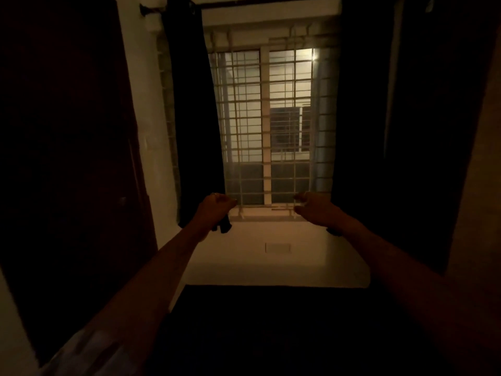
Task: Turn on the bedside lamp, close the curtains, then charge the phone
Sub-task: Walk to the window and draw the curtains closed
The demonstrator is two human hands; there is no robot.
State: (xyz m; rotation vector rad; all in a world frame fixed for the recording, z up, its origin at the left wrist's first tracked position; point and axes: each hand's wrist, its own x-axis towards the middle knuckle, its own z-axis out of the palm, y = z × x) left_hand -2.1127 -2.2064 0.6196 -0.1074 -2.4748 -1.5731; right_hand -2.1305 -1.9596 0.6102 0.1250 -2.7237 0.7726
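The two dark curtains hang at both sides of the barred window (267, 126), and the middle of the window is uncovered. The left curtain (193, 118) hangs from the rod (151, 8) at the left of the window; the left hand (215, 206) is closed in a fist on its lower inner edge, and some dark cloth comes out under the fingers. The right curtain (360, 131) covers the right side of the window. The right hand (311, 207) is at its lower edge with the fingers curled, but if they really hold the cloth cannot be told. A pale wall (276, 263) is below the window.
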